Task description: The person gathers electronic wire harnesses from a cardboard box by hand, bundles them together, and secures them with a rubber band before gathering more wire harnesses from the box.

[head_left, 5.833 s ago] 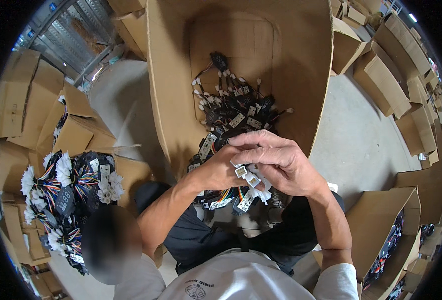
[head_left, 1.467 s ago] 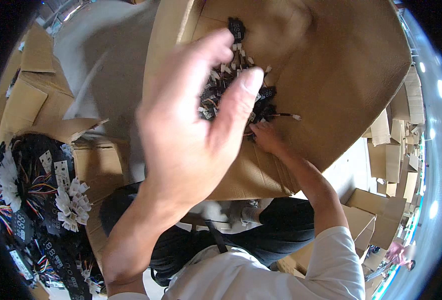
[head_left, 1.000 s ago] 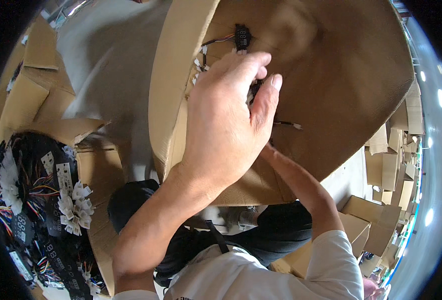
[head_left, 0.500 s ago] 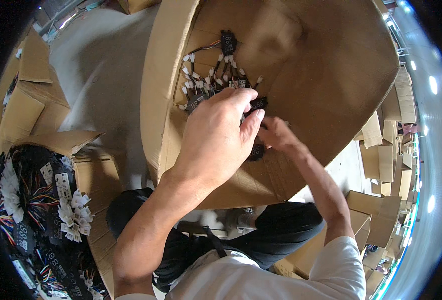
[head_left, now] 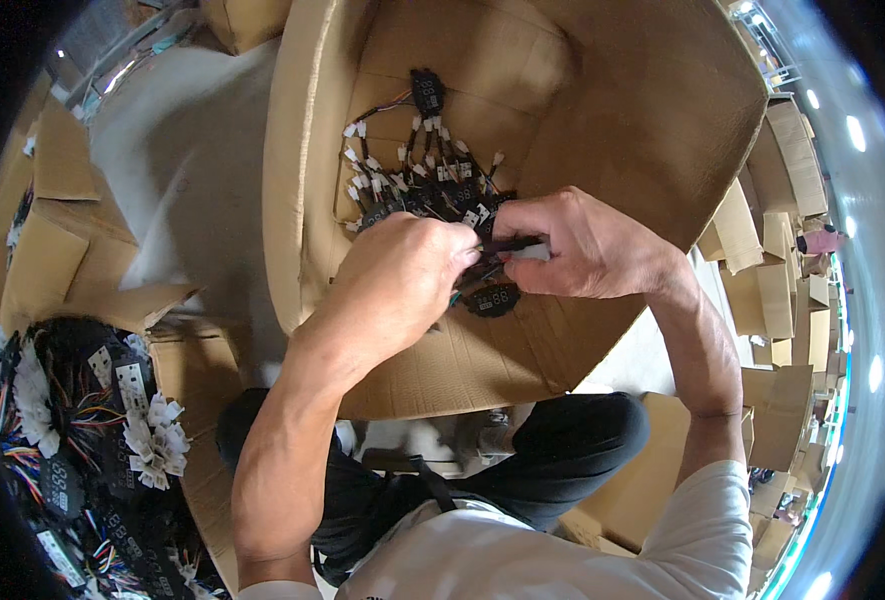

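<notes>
Both hands work over a large open cardboard box. My right hand pinches a dark display module edge-on between thumb and fingers. Close to that module's left end, the fingertips of my left hand are pressed together; what lies between them is hidden. Under and beyond the hands, several black display modules with short wires and white plugs lie in a pile. One module sits apart at the far end, its wires trailing left. Another module lies just below the hands.
At the lower left, an open carton is filled with display modules, coloured wires and bunches of white connectors. More cardboard boxes line the right side. My bent knees flank the box's near edge.
My right hand has come up beside the left and now pinches a display module. My left hand has lowered slightly and closed its fingers. The view has shifted a little.
</notes>
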A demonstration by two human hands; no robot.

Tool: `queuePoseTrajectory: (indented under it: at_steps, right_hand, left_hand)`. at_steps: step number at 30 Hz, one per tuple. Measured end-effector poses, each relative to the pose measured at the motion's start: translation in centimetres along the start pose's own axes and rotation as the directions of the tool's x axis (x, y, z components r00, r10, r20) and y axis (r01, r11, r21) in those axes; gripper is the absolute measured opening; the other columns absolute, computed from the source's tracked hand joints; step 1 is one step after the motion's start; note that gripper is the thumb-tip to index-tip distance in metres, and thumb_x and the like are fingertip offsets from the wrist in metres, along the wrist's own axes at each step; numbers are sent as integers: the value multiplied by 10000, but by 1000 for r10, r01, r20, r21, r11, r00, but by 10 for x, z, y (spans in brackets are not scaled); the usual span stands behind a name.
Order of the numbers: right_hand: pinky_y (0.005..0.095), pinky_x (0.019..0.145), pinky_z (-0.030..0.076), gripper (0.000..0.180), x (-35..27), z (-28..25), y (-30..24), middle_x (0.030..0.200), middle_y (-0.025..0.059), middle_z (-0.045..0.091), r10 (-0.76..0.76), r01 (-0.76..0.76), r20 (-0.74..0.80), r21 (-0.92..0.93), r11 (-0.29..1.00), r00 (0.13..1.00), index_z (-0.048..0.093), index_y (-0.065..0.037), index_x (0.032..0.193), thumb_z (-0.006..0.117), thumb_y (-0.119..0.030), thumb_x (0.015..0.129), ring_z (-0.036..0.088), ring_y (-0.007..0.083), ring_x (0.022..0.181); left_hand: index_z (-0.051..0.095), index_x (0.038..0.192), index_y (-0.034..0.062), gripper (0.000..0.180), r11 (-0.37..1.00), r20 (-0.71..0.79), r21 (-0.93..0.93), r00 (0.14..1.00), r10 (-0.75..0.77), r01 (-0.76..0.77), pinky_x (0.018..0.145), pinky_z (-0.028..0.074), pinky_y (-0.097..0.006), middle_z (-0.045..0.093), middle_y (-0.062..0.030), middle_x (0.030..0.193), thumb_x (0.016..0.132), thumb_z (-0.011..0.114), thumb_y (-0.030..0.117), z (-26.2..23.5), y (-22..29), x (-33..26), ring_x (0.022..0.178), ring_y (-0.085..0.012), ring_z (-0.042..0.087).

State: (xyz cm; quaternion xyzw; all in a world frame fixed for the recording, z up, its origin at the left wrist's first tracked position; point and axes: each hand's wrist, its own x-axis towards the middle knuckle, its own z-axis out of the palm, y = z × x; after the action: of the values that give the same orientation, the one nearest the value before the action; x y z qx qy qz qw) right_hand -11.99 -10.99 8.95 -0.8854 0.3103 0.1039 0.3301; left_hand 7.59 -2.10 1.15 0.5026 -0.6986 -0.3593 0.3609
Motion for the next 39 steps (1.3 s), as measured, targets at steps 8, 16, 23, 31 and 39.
queuePoseTrajectory:
  at_steps: [8, 16, 23, 31, 39]
  right_hand:
    - [370, 695, 504, 235, 0, -3, -5, 873, 176, 665, -140, 133, -117, -71, 989, 983, 638, 1, 1030, 644, -44, 799, 648, 279, 762]
    - [332, 791, 552, 303, 33, -14, 7, 990, 72, 693, -142, 242, -217, 557, 794, 966, 645, -12, 1116, 669, -265, 951, 663, 175, 896]
    - [370, 794, 530, 259, 122, 156, 202, 935, 112, 729, 309, -304, -28, 122, 945, 951, 711, -26, 1081, 658, -174, 876, 652, 214, 848]
    - [489, 1053, 463, 546, 116, 318, 319, 1416, 280, 495, 341, -337, -46, 75, 938, 939, 538, 12, 1362, 635, -44, 828, 497, 444, 1286]
    - [496, 947, 494, 384, 111, 312, 310, 1151, 224, 632, 311, -306, 50, -86, 948, 949, 647, 14, 1160, 705, -152, 818, 618, 421, 1080]
  left_hand:
    - [645, 988, -36, 152, 983, -22, 166, 997, -77, 79, 739, 504, -459, 659, -249, 866, 920, 646, 100, -3, -2, 4, 836, -432, 658]
    - [590, 978, -31, 225, 988, -149, -100, 980, -134, 120, 613, 526, -411, 652, -199, 734, 964, 648, 186, -12, 8, 11, 659, -302, 669]
    - [571, 905, -2, 301, 930, -405, -263, 845, -349, 258, 529, 418, -402, 524, -150, 608, 1045, 541, 263, -20, -5, 5, 525, -231, 503]
    - [567, 851, 16, 336, 940, -403, -253, 858, -319, 231, 564, 407, -284, 503, -3, 647, 1041, 565, 293, -22, 4, 8, 621, -85, 461]
    - [585, 922, 6, 308, 948, -394, -248, 874, -286, 198, 561, 413, -287, 494, -10, 651, 1048, 552, 285, -19, -1, 10, 619, -83, 459]
